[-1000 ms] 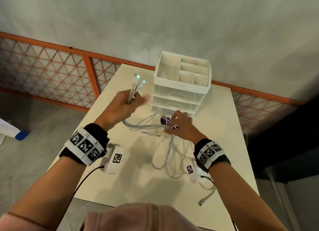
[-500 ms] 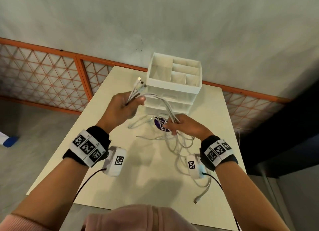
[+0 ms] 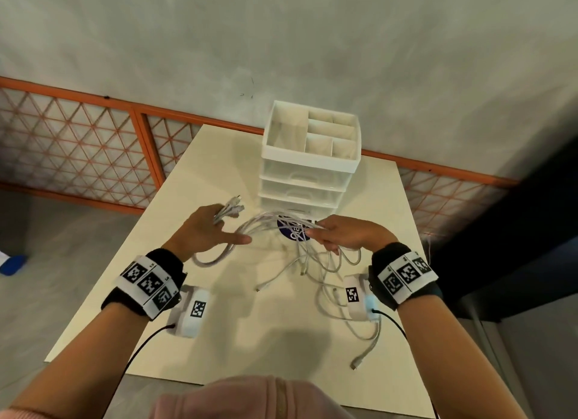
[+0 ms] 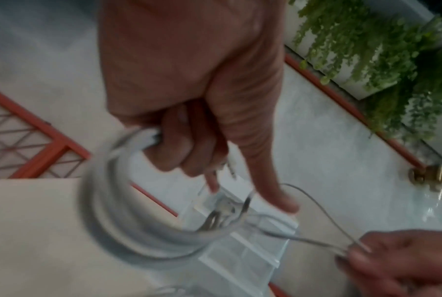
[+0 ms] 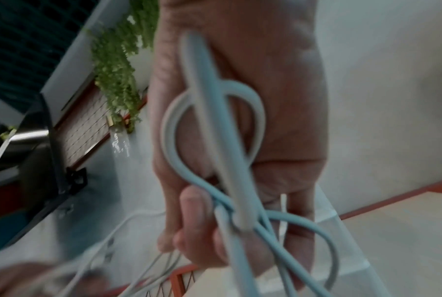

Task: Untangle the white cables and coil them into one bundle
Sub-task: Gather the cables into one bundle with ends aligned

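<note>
Several white cables arc between my two hands above the cream table. My left hand grips a bunch of plug ends in curled fingers, with the thumb stretched out to the right. In the left wrist view a blurred cable loop hangs from the left hand. My right hand pinches several strands, and more cable trails in tangled loops onto the table below it. In the right wrist view, looped cables cross the palm of the right hand.
A white drawer organizer with open top compartments stands just behind the hands. A dark blue round disc lies under the cables. One loose plug end lies near the table's front right. An orange lattice rail runs behind the table.
My left hand has come down with the plug ends and its thumb has stretched out. My right hand has drawn the strands to the right, so the hands are further apart.
</note>
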`<state>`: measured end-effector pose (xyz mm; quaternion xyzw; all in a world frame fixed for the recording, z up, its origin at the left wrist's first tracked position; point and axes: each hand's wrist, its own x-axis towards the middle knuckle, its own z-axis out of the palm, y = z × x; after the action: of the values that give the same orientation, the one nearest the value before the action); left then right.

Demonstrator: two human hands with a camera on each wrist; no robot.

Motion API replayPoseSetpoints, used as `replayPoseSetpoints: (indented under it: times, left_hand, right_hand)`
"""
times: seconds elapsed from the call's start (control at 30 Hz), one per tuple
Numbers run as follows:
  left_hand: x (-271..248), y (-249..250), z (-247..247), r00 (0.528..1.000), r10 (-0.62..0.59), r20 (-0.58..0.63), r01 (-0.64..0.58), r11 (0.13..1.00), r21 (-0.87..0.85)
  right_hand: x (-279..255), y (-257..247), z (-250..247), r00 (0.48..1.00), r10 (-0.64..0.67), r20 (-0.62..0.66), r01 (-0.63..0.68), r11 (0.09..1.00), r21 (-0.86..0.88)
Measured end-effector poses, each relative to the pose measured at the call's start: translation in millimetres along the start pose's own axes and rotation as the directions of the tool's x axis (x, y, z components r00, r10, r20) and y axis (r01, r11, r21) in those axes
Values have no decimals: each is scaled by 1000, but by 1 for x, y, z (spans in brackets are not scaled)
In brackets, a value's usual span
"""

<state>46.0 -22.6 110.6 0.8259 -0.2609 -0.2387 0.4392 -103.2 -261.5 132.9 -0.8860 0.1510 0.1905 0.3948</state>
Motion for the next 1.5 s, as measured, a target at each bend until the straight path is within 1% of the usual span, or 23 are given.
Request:
replayPoseSetpoints:
  times: [0.07,0.1,0.13,0.2,0.27,0.3,0.33,0.43,0.47,0.5,0.6,0.67,0.8,0.87,0.9,0.97,1.03,1.07,1.13,1.2,1.27,1.37,1.5]
  left_hand:
    - [-8,16,3,986,147,-72,-156,978,-137]
    - [-10,25,6,973,214,-85,-225,962,-156]
    - [-13,37,9,955,287,-72,-294,946,-139]
    - [-10,48,17,925,375,64,-374,927,-26]
    - [-6,45,25,893,395,215,-412,911,37]
    - [-4,40,28,884,404,238,-427,902,57]
    - [-6,40,30,874,433,221,-455,889,59]
    - [-11,39,35,877,480,16,-478,876,-62]
    - [-12,39,36,873,488,-12,-486,868,-103]
    - [-12,40,36,868,495,21,-490,864,-114]
    - [-4,33,43,839,479,257,-495,869,-1]
    - [-2,28,50,836,441,325,-469,883,9]
    - [-3,25,50,857,427,289,-465,882,75]
    - [-3,29,44,857,437,273,-481,868,122]
    - [-3,31,40,855,447,264,-493,858,145]
    - [-1,34,28,859,465,213,-503,845,181]
    - [2,36,13,862,490,129,-507,841,187]
    - [3,39,6,861,500,93,-508,838,200]
    - [4,43,-5,856,516,42,-512,831,220]
    - [4,48,-11,844,536,-3,-521,821,235]
    - [3,52,-17,826,560,-66,-530,812,246]
    - [4,53,-25,825,550,-131,-514,826,231]
    - [5,56,-26,814,560,-157,-522,822,226]
  right_hand:
    - [3,-3,5,997,64,30,-60,991,-117]
    - [4,-6,8,996,81,40,-73,985,-158]
    - [4,-12,10,995,88,47,-78,980,-181]
    - [3,-25,12,995,75,70,-61,981,-182]
    - [3,-38,14,992,60,109,-39,982,-187]
    - [3,-42,14,990,63,129,-37,979,-198]
    - [2,-45,14,986,73,147,-42,977,-207]
    - [0,-46,13,976,131,172,-86,966,-245]
    - [-1,-46,12,973,146,176,-96,960,-263]
    - [-2,-47,13,971,149,189,-96,959,-267]
    - [-7,-54,15,963,62,261,-21,987,-157]
    - [-10,-57,14,957,-5,290,23,998,-58]
    - [-17,-58,12,958,-92,272,97,995,-5]
    - [-17,-52,10,970,-104,221,80,990,117]
    - [-16,-46,9,973,-114,202,61,966,251]
    - [-15,-30,6,979,-150,135,62,859,509]
    - [-15,-16,5,985,-173,6,129,754,645]
    - [-15,-11,7,982,-179,-64,176,730,660]
    - [-12,-1,12,964,-196,-180,266,734,625]
    - [-9,8,19,943,-228,-241,328,748,576]
    - [-5,16,24,933,-215,-288,345,765,544]
    - [-5,26,30,941,-169,-294,306,800,517]
    - [-1,30,40,962,-148,-229,221,916,334]
